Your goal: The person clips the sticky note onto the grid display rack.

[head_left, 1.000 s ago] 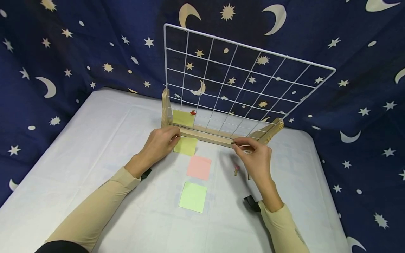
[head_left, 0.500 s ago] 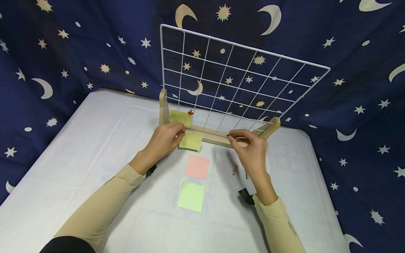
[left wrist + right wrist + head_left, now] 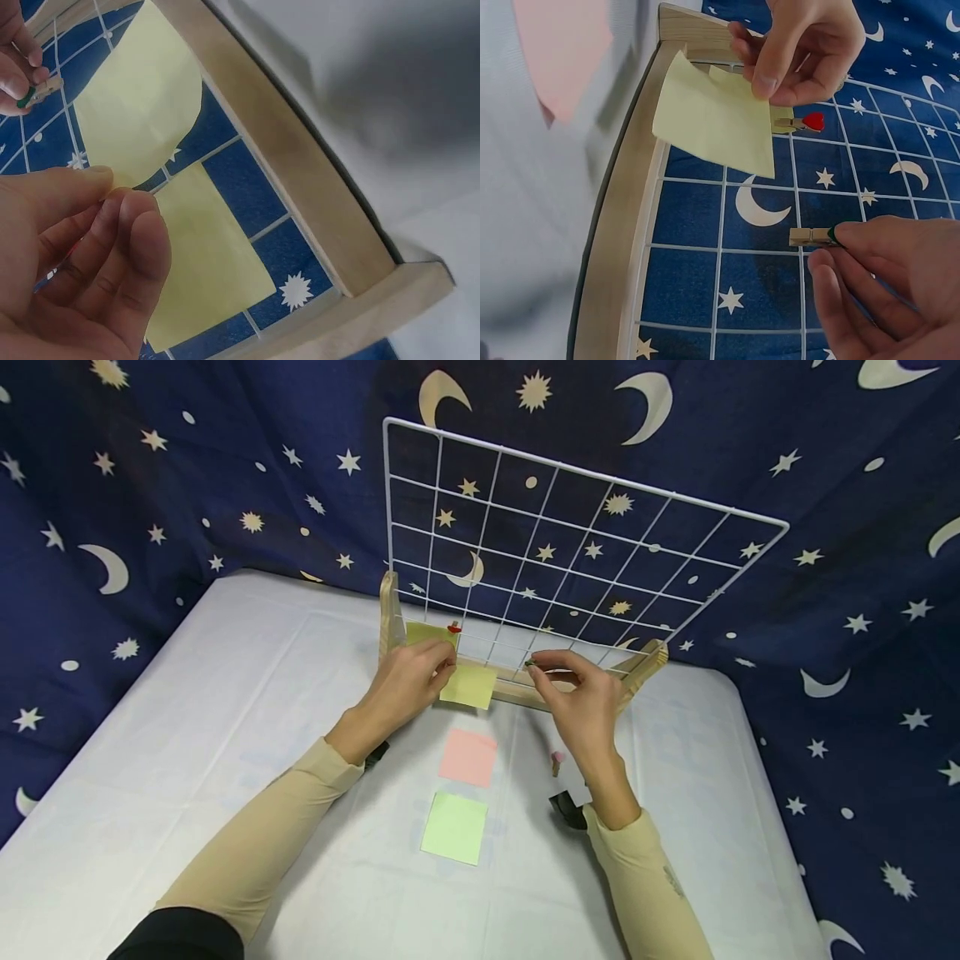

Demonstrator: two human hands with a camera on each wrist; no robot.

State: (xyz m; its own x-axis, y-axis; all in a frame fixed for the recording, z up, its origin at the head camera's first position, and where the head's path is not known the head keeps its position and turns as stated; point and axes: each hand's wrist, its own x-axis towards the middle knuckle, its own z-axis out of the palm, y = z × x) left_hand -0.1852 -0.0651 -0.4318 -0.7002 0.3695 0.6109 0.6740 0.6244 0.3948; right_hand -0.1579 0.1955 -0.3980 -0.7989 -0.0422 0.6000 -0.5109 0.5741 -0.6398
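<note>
My left hand [image 3: 412, 677] pinches a yellow sticky note [image 3: 471, 687] by its corner, in front of the lower left of a white wire grid [image 3: 557, 463]. Between thumb and forefinger my right hand [image 3: 581, 697] holds a small wooden clothespin [image 3: 810, 237] with a green decoration. Its wooden tip is close to a grid wire in the right wrist view; whether they touch I cannot tell. A second yellow sticky note [image 3: 210, 262] hangs on the grid behind my left hand, clipped by a clothespin with a red heart [image 3: 810, 122].
The grid stands in a wooden base [image 3: 517, 693] on a white-covered table. In front lie a pink sticky note [image 3: 468, 757] and a green sticky note [image 3: 454, 828]. A clothespin with a pink top [image 3: 557, 763] lies to their right. Dark blue patterned cloth [image 3: 262, 435] hangs behind.
My left hand has lifted the yellow note up and to the right, towards the grid. My right hand has moved left and up with the green clothespin.
</note>
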